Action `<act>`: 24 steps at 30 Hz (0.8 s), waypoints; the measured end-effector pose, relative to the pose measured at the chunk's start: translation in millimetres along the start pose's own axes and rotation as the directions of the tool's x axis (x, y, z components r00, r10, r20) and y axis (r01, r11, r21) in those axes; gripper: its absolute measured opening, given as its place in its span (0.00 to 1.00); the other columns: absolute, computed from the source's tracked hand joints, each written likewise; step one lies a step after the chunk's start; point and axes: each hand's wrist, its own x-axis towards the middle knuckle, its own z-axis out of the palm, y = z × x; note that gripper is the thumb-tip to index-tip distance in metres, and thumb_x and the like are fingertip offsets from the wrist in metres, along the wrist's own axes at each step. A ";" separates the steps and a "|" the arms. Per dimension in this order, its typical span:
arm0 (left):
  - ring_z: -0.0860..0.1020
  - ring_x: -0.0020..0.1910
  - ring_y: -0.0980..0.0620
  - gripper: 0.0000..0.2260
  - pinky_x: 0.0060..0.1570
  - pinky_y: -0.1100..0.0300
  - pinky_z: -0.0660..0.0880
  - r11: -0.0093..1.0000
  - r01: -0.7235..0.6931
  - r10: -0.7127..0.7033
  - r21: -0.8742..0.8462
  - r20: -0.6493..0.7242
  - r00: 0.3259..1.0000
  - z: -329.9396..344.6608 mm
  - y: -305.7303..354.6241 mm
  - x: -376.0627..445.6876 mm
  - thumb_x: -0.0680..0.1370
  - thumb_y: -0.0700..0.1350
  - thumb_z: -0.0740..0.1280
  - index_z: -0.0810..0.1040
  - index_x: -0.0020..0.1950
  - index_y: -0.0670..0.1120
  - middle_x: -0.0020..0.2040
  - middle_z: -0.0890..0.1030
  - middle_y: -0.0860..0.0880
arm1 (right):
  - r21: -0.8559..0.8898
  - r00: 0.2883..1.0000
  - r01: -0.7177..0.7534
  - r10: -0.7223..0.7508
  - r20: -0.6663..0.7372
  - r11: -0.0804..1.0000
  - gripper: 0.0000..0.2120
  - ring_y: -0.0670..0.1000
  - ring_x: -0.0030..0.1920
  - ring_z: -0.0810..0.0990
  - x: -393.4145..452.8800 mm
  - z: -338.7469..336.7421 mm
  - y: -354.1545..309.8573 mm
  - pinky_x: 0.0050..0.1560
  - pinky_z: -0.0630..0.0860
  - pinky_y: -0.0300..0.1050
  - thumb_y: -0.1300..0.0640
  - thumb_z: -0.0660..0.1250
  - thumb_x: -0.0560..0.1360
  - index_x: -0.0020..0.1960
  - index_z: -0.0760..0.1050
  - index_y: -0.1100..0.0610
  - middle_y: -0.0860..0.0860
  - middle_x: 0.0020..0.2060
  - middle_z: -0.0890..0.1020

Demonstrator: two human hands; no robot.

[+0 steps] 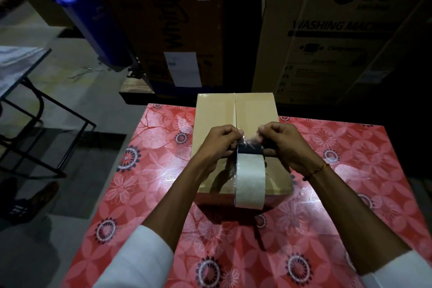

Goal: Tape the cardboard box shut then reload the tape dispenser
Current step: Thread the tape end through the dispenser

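Brown cardboard box [236, 121] sits on the red floral table [350, 170]. Above it, left hand [218, 141] and right hand [284, 145] pinch clear tape pulled from the tape dispenser [250, 170].

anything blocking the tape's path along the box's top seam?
Nothing visible. Both hands, left hand and right hand, hold the tape dispenser over the cardboard box; the seam beyond lies bare.
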 end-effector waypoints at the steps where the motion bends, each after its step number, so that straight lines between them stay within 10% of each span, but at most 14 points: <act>1: 0.67 0.28 0.57 0.08 0.27 0.68 0.65 1.000 0.001 -0.001 0.001 -0.008 1.000 0.2 -0.5 0.0 0.81 0.45 0.67 0.80 0.43 0.44 0.31 0.72 0.50 | 0.022 1.000 0.002 -0.001 -0.027 1.000 0.11 0.55 0.43 0.83 -1.0 -0.7 0.1 0.38 0.82 0.44 0.54 0.65 0.79 0.45 0.78 0.61 0.56 0.37 0.81; 9: 0.69 0.31 0.56 0.09 0.35 0.62 0.69 1.000 -0.008 0.008 -0.005 0.015 1.000 0.5 -1.6 -1.3 0.82 0.47 0.65 0.81 0.47 0.44 0.30 0.74 0.54 | -0.197 0.997 0.075 -0.070 0.030 0.978 0.13 0.39 0.33 0.82 -3.7 7.9 4.5 0.30 0.76 0.29 0.53 0.68 0.76 0.47 0.79 0.65 0.56 0.42 0.80; 15: 0.76 0.31 0.61 0.15 0.35 0.66 0.74 1.000 -0.013 0.013 0.014 0.015 1.000 1.0 0.1 -4.1 0.82 0.51 0.64 0.81 0.50 0.40 0.33 0.82 0.57 | -0.120 0.996 0.044 -0.035 0.077 0.992 0.11 0.50 0.38 0.80 -6.1 3.5 2.2 0.35 0.78 0.39 0.55 0.67 0.78 0.46 0.79 0.64 0.60 0.42 0.77; 20: 0.82 0.55 0.35 0.12 0.60 0.39 0.77 1.000 -0.027 0.026 0.009 0.120 0.992 2.5 1.9 -6.8 0.75 0.51 0.74 0.83 0.48 0.42 0.51 0.84 0.39 | -0.093 0.995 0.071 -0.064 0.075 0.993 0.11 0.51 0.43 0.83 -10.4 6.6 1.9 0.41 0.80 0.38 0.56 0.65 0.78 0.50 0.78 0.64 0.61 0.47 0.80; 24: 0.81 0.56 0.34 0.06 0.62 0.33 0.74 0.997 -0.068 0.065 0.029 0.097 0.993 3.8 0.7 -4.7 0.75 0.46 0.74 0.83 0.40 0.47 0.49 0.85 0.41 | -0.134 0.994 0.109 -0.103 0.046 0.985 0.10 0.50 0.41 0.82 -13.3 10.5 1.8 0.37 0.80 0.39 0.56 0.66 0.78 0.50 0.78 0.64 0.61 0.47 0.80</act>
